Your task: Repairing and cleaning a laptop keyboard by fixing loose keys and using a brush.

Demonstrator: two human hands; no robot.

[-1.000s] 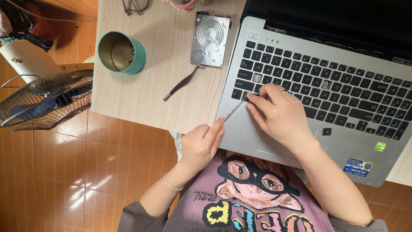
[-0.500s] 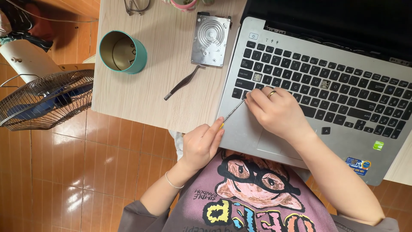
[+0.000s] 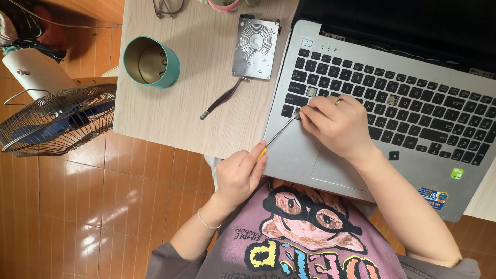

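Keyboard work: keycaps are being lifted from the laptop [image 3: 413,170]; judging by the gaps, at least two keys are already off, one in the left rows near the hands and one farther right, and nearly all others are in place.
Left hand [image 3: 238,173]: fingers closed on the yellow handle of a thin metal tool [image 3: 279,133], off the near edge of the desk [image 3: 170,103].
Tool tip: at a key on the left end of the keyboard [image 3: 403,111], under the other hand's fingertips.
Right hand [image 3: 338,124]: ring on one finger, fingertips pressed together at that key beside the tip; whether a keycap is pinched, I cannot tell.
Left of laptop: bare hard drive [image 3: 256,47], tweezers [image 3: 223,98] just near of it, empty teal tin [image 3: 151,62] farther left.
Floor: fan [image 3: 57,121] at far left.
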